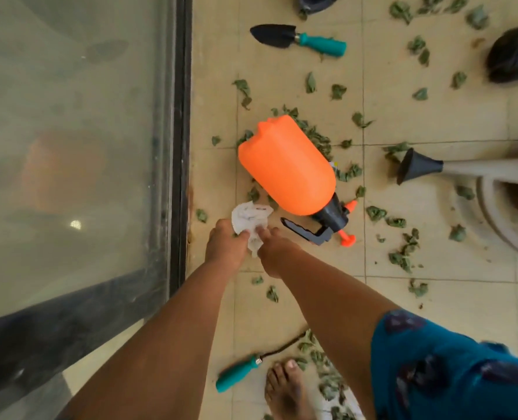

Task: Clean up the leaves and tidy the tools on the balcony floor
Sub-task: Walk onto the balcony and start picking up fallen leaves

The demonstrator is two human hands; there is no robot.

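Both hands, left hand (224, 247) and right hand (274, 250), pinch crumpled white plastic bag (250, 219): light, limp; open by its rim.

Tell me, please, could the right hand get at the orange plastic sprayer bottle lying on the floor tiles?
Probably yes: the orange plastic sprayer bottle lies just beyond the right hand, nothing between; but that hand already pinches crumpled white paper.
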